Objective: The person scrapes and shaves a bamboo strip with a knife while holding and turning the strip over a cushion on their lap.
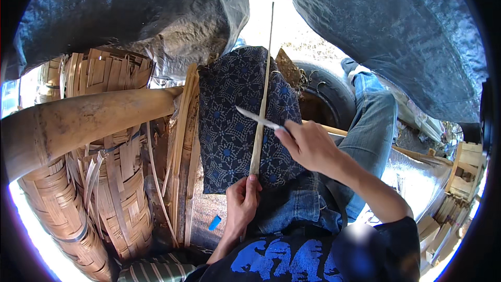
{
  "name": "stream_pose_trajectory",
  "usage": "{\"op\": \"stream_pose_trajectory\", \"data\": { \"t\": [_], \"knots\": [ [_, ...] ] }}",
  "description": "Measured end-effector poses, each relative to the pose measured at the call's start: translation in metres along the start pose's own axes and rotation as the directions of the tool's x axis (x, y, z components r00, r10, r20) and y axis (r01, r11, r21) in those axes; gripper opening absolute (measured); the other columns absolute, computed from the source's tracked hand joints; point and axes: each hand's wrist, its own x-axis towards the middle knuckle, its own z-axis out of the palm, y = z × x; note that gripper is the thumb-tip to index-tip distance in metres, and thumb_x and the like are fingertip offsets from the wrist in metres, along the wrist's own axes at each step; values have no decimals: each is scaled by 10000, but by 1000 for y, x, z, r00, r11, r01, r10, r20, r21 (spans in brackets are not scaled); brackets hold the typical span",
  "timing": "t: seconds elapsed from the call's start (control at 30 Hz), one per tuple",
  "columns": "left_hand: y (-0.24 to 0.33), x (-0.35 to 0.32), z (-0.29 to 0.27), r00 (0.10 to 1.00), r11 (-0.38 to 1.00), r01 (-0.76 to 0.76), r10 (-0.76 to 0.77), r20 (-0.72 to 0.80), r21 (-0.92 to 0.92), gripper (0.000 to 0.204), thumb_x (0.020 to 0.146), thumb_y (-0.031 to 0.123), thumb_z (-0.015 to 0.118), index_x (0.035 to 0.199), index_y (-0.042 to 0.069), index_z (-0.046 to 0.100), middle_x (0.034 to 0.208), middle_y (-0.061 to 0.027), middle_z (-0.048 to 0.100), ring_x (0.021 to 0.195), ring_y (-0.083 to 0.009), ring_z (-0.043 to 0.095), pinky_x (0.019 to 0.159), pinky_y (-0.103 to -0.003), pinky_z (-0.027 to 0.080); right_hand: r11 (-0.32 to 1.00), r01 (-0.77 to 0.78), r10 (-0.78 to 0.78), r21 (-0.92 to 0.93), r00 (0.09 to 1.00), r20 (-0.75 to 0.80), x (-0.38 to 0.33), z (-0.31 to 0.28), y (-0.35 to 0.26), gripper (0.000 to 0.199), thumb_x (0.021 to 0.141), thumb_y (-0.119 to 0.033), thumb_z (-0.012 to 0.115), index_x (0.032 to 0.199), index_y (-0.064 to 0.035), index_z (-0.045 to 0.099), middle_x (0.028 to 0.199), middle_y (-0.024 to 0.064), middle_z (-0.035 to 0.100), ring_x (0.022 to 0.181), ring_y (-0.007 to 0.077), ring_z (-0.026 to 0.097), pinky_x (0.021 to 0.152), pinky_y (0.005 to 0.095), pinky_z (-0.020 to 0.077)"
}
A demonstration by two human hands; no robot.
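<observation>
A long, thin bamboo strip (260,136) runs away from me over a dark blue patterned cloth (227,125) spread across my leg. My left hand (242,203) pinches the strip's near end between thumb and fingers. In my right hand (313,146) is a knife (255,117), its handle mostly hidden by the fingers. The pale blade points left and lies across the strip, roughly midway over the cloth; I cannot tell whether the edge touches it. The strip's far tip narrows and stretches past the cloth toward the bright ground.
Woven bamboo baskets (115,193) stand at the left, with a thick bamboo pole (94,117) crossing in front. Dark plastic sheeting (386,36) hangs overhead on both sides. A tire (334,91) lies beyond my jeans-clad leg (370,125). A small blue piece (214,223) lies near my left wrist.
</observation>
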Motion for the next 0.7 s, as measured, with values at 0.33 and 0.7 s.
{"op": "stream_pose_trajectory", "data": {
  "t": [0.33, 0.7],
  "knots": [
    [-4, -5, 11, 882, 734, -335, 465, -78, 591, 285, 935, 150, 529, 708, -22, 535, 562, -186, 575, 458, -333, 574, 411, -398, 401, 994, -80, 80, -78, 997, -12, -22, 21, -9, 483, 961, -380, 458, 659, -17, 559, 515, 181, 561, 491, 372, 591, 471, 462, 483],
    [-11, -10, 13, 852, 684, -365, 519, -70, 631, 305, 924, 147, 538, 664, -9, 508, 570, -207, 577, 491, -392, 566, 427, -443, 405, 993, -40, 21, -111, 986, -164, 38, 38, 13, 474, 965, -327, 476, 602, -24, 518, 507, 193, 536, 483, 379, 571, 446, 460, 454]
  ]
}}
